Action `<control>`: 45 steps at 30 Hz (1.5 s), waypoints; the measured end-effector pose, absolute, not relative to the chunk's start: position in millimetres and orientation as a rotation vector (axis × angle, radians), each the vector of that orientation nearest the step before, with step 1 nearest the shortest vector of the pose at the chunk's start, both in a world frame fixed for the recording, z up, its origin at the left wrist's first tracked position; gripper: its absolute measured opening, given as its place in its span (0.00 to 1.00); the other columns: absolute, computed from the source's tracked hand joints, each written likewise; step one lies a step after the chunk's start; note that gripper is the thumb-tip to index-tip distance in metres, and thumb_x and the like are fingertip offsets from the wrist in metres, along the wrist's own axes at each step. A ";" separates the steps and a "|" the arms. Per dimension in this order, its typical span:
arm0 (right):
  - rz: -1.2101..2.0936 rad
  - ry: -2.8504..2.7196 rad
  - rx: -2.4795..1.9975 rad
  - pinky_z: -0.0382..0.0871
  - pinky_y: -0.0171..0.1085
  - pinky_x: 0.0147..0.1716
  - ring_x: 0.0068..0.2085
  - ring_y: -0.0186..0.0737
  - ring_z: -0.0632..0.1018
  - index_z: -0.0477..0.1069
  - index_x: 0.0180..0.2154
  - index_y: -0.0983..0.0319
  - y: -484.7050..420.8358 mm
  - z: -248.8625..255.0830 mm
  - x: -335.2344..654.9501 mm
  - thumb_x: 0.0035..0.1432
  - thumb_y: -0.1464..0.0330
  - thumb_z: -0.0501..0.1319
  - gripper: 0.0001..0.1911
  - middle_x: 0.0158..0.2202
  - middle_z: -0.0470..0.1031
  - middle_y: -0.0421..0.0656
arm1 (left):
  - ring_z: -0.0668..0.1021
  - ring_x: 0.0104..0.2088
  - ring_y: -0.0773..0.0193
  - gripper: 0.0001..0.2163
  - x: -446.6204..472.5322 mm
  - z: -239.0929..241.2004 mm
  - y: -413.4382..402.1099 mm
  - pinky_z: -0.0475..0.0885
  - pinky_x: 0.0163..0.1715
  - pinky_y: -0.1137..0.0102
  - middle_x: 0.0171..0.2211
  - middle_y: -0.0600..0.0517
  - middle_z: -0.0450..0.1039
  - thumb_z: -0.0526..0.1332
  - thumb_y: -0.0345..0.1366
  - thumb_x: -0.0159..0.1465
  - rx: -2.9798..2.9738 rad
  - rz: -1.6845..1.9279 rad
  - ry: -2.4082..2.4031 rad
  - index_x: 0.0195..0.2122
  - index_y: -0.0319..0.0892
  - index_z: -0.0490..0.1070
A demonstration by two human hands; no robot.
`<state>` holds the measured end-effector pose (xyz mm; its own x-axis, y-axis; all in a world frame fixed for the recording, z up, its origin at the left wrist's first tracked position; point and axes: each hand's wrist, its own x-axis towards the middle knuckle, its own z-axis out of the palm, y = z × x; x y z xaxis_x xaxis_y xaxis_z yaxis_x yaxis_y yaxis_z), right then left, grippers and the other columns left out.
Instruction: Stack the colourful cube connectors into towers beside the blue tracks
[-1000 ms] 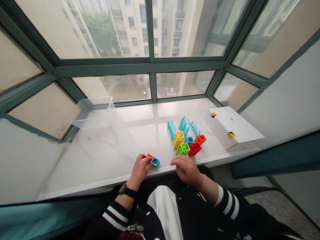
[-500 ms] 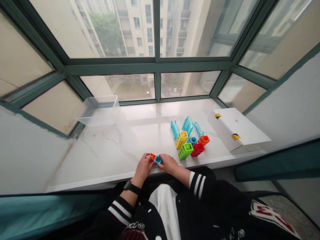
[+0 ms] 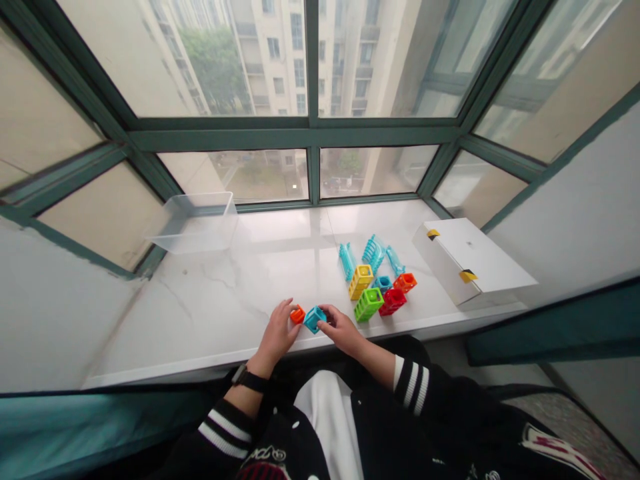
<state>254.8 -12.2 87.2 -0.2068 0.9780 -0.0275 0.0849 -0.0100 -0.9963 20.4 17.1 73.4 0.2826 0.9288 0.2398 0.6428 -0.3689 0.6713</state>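
Observation:
My left hand (image 3: 278, 328) is closed around an orange toy block (image 3: 297, 314), thumb and fingers on its sides. Close by on the right, my right hand (image 3: 342, 327) grips a blue toy block (image 3: 314, 319), which is tilted so its hollow side shows. A narrow gap seems to lie between the two blocks. Both are near the front edge of the white marble sill (image 3: 225, 333). To the right of my right hand stand a green block stack (image 3: 369, 305), a yellow block stack (image 3: 361, 283) and a red block (image 3: 393, 302).
Behind these are another blue block (image 3: 383, 284), an orange block (image 3: 405, 283) and several light-blue translucent pieces (image 3: 373, 252). A clear plastic bin (image 3: 200, 233) sits at the back left. At the right is a white box (image 3: 470, 260) with yellow-black tabs. Green-framed windows (image 3: 295, 139) enclose the sill.
The orange and blue blocks, side by side in my hands before, are now slightly apart. My left hand has shifted left, and the blue block has turned in my right hand.

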 end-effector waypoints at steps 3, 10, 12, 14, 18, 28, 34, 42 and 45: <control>1.315 -1.372 -1.130 0.79 0.47 0.53 0.51 0.47 0.81 0.69 0.59 0.58 -11.4 97.4 252.7 0.63 0.56 0.67 0.26 0.51 0.79 0.47 | 0.72 0.67 0.50 0.22 22.9 95.3 8.2 0.66 0.69 0.47 0.65 0.42 0.70 0.63 0.34 0.66 2.030 0.912 1.262 0.62 0.46 0.67; 1.102 -1.537 -1.044 0.79 0.45 0.54 0.53 0.46 0.80 0.71 0.62 0.55 -8.0 125.7 252.9 0.64 0.60 0.66 0.26 0.55 0.74 0.48 | 0.80 0.58 0.51 0.27 39.4 118.8 1.4 0.77 0.60 0.53 0.61 0.41 0.75 0.68 0.45 0.67 1.513 0.916 1.009 0.64 0.44 0.66; 1.022 -1.639 -1.005 0.79 0.46 0.55 0.54 0.46 0.80 0.70 0.64 0.54 -8.1 135.5 257.2 0.64 0.62 0.67 0.27 0.54 0.76 0.47 | 0.81 0.56 0.50 0.26 43.4 120.3 1.9 0.77 0.59 0.53 0.57 0.42 0.78 0.70 0.46 0.65 1.456 0.926 1.001 0.61 0.44 0.68; 0.961 -1.707 -0.969 0.78 0.49 0.57 0.55 0.47 0.80 0.69 0.66 0.53 -8.8 144.8 262.8 0.63 0.63 0.69 0.30 0.56 0.77 0.47 | 0.82 0.54 0.50 0.25 47.0 123.1 1.7 0.77 0.58 0.53 0.53 0.43 0.80 0.72 0.46 0.63 1.431 0.918 0.995 0.58 0.44 0.70; 0.943 -1.729 -0.929 0.76 0.51 0.61 0.58 0.48 0.81 0.63 0.70 0.53 -12.1 159.5 272.0 0.64 0.64 0.69 0.37 0.61 0.76 0.49 | 0.83 0.50 0.52 0.22 54.2 135.7 -1.2 0.78 0.55 0.55 0.50 0.44 0.81 0.73 0.45 0.62 1.484 0.926 0.962 0.53 0.43 0.71; 0.774 -1.748 -1.053 0.71 0.52 0.65 0.62 0.52 0.78 0.63 0.70 0.52 -20.3 180.8 262.9 0.57 0.68 0.73 0.42 0.63 0.76 0.48 | 0.82 0.45 0.58 0.18 67.9 154.1 -13.3 0.78 0.48 0.63 0.45 0.51 0.79 0.71 0.39 0.63 1.881 1.177 1.255 0.52 0.47 0.70; 0.645 -1.704 -1.043 0.72 0.50 0.64 0.61 0.50 0.79 0.58 0.73 0.53 -22.8 213.3 286.0 0.60 0.64 0.73 0.44 0.64 0.76 0.49 | 0.76 0.59 0.46 0.27 53.7 107.4 7.8 0.71 0.62 0.48 0.58 0.40 0.73 0.68 0.42 0.65 2.086 0.988 1.470 0.64 0.44 0.64; 0.492 -1.432 -1.216 0.72 0.55 0.65 0.64 0.55 0.76 0.61 0.71 0.54 -14.3 223.9 374.9 0.61 0.56 0.72 0.41 0.65 0.73 0.51 | 0.78 0.55 0.49 0.17 38.3 64.0 17.5 0.73 0.61 0.53 0.55 0.43 0.74 0.60 0.34 0.68 2.135 0.639 1.617 0.57 0.43 0.71; 0.390 -1.333 -1.318 0.73 0.55 0.64 0.65 0.55 0.74 0.60 0.71 0.55 -7.6 211.0 414.8 0.60 0.53 0.71 0.43 0.65 0.72 0.52 | 0.79 0.55 0.52 0.17 38.2 65.8 21.8 0.74 0.60 0.57 0.55 0.46 0.76 0.58 0.30 0.67 2.129 0.618 1.568 0.56 0.45 0.72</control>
